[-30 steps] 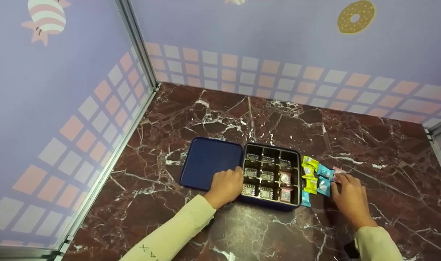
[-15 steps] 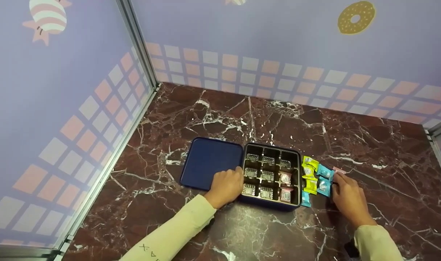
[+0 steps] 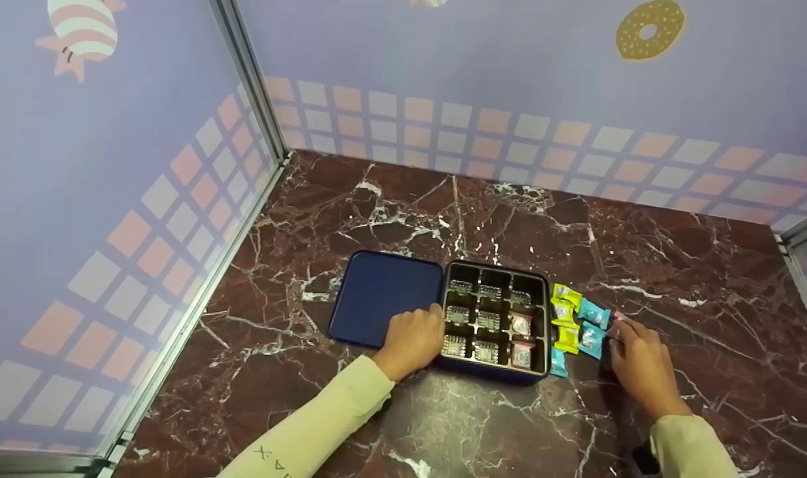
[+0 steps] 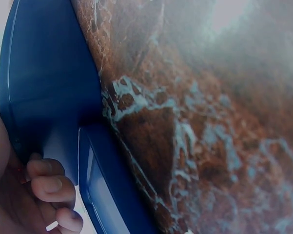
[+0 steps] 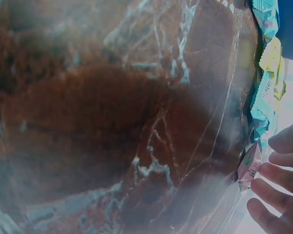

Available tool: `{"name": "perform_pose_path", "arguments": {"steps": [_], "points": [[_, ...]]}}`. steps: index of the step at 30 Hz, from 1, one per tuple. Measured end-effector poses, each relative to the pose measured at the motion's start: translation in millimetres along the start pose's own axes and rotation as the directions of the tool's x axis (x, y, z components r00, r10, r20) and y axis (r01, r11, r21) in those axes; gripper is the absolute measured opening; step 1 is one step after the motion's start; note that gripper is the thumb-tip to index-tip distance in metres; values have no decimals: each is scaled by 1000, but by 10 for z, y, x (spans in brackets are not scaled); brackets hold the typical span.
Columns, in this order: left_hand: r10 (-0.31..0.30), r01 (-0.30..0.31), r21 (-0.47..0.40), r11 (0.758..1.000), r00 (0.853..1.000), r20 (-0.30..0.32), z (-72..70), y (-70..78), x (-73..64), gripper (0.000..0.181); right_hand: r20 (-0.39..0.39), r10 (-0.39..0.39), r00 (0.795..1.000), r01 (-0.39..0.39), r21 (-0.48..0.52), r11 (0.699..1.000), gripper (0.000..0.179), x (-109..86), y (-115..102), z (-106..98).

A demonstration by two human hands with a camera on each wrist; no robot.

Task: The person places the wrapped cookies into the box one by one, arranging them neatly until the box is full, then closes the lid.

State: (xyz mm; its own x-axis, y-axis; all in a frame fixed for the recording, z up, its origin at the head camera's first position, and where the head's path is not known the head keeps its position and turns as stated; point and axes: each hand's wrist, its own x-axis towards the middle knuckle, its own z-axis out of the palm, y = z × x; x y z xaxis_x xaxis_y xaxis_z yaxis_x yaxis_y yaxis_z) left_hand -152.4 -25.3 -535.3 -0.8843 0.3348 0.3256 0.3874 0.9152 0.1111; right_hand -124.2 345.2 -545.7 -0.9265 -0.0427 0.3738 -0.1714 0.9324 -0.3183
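A dark blue box (image 3: 500, 372) holds a tray of square compartments. Two pink wrapped candies (image 3: 521, 324) sit in its right column, the others holding only ridged clear plastic. At the box's left side, my left hand (image 3: 413, 340) grips the rim with curled fingers, and the left wrist view shows the fingers (image 4: 48, 187) bent beside the blue wall. My right hand (image 3: 642, 362) pinches a pink wrapped candy (image 5: 249, 166) at the right end of the candy pile; its fingertips partly cover this candy in the head view.
The box's blue lid (image 3: 387, 292) lies left of it, partly under my left hand. Yellow candies (image 3: 564, 312) and blue candies (image 3: 591, 338) lie close against the box's right side. Purple walls (image 3: 510, 73) bound the marbled tabletop (image 3: 403, 206).
The right hand's fingers have closed in on the pink candy, which has shifted slightly toward the hand. The left hand stays at the box.
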Motion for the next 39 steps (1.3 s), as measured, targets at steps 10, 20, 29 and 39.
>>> {"name": "perform_pose_path", "arguments": {"steps": [10, 20, 29, 39], "points": [[2, -2, 8, 1000, 999, -37, 17, -13, -7, 24, -5, 32, 999, -32, -13, 999, 28, -43, 0, 17], [-21, 21, -14, 1000, 999, 39, -5, -13, 0, 26, 45, 76, 996, -76, -2, 997, 43, -17, 36, -51], [-16, 17, -14, 1000, 999, 43, -21, -5, 6, 27, 200, 179, 963, -179, -19, 984, 50, 32, 119, -133], [-12, 13, -22, 1000, 999, 41, -18, -2, 7, 27, 267, 149, 952, -152, -7, 988, 38, 31, 207, -178]]}}
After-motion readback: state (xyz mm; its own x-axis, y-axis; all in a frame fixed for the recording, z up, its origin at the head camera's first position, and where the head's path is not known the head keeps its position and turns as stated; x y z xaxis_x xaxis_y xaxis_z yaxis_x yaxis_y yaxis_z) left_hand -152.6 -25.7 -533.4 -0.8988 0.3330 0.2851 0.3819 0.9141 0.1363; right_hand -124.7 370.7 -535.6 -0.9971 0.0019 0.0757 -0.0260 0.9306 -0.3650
